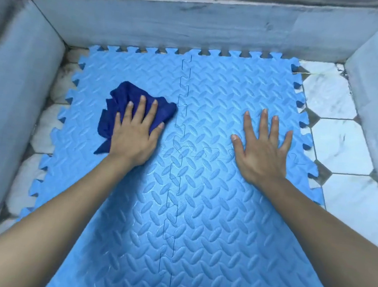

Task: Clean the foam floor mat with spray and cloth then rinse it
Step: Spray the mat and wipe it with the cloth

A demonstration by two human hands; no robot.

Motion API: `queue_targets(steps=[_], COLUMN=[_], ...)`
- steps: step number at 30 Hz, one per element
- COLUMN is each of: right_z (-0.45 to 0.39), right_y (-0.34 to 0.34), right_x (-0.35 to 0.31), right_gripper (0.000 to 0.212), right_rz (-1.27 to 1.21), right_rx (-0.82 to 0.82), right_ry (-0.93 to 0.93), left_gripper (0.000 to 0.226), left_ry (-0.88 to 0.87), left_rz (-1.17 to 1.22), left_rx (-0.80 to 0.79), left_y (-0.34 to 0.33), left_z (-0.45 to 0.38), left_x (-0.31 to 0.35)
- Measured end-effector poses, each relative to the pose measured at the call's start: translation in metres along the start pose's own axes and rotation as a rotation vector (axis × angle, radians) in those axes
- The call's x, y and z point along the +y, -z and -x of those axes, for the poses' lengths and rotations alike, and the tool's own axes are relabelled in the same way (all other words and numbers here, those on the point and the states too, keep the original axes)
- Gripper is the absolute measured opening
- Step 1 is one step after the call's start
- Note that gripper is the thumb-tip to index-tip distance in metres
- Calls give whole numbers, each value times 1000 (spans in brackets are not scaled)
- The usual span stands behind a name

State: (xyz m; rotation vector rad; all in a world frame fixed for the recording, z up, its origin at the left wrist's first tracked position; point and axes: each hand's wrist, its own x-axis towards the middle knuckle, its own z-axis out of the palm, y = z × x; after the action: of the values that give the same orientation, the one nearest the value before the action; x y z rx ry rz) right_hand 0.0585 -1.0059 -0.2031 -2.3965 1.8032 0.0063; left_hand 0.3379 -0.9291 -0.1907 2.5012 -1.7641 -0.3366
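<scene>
A light blue foam floor mat (201, 201) made of interlocking tiles with a raised leaf pattern covers most of the floor. A crumpled dark blue cloth (123, 98) lies on its left half. My left hand (136, 134) presses flat on the cloth, fingers spread over it. My right hand (263, 149) rests palm down on the bare mat to the right, fingers apart, holding nothing. No spray bottle is in view.
Low grey stone walls (193, 27) enclose the space at the back, left and right. White marbled floor tiles (343, 145) show along the right and left sides of the mat.
</scene>
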Motion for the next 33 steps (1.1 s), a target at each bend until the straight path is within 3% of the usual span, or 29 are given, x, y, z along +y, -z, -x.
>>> queue_targets(steps=[3, 7, 8, 10, 14, 17, 19, 22, 25, 28, 33], right_z=[-1, -18, -28, -50, -88, -108, -120, -135, -137, -134, -120], right_y=[10, 54, 79, 139, 299, 404, 452, 482, 481, 485, 482], right_x=[0, -3, -9, -26, -79, -111, -124, -128, -131, -144, -155], right_gripper=[67, 79, 82, 79, 76, 78, 80, 79, 75, 73, 75], right_rz=[-5, 3, 8, -5, -177, -192, -127, 40, 36, -5, 164], right_rx=[-119, -526, -563, -368, 513, 859, 901, 736, 593, 599, 610], right_ry=[-8, -57, -69, -27, 155, 260, 277, 245, 207, 151, 43], left_gripper=[78, 87, 83, 78, 75, 76, 75, 74, 75, 76, 76], left_ry=[-127, -77, -59, -85, -275, -289, -262, -205, -147, -134, -112], left_rz=[14, 37, 48, 34, -82, -157, -173, -205, -191, -176, -129], left_rx=[-101, -422, -421, -240, 293, 510, 564, 552, 490, 473, 467], left_y=[0, 34, 54, 101, 219, 287, 318, 333, 330, 326, 315], left_z=[45, 38, 28, 3, -44, -65, -71, -71, -66, -64, -63], left_x=[16, 24, 29, 43, 82, 101, 105, 99, 89, 85, 85])
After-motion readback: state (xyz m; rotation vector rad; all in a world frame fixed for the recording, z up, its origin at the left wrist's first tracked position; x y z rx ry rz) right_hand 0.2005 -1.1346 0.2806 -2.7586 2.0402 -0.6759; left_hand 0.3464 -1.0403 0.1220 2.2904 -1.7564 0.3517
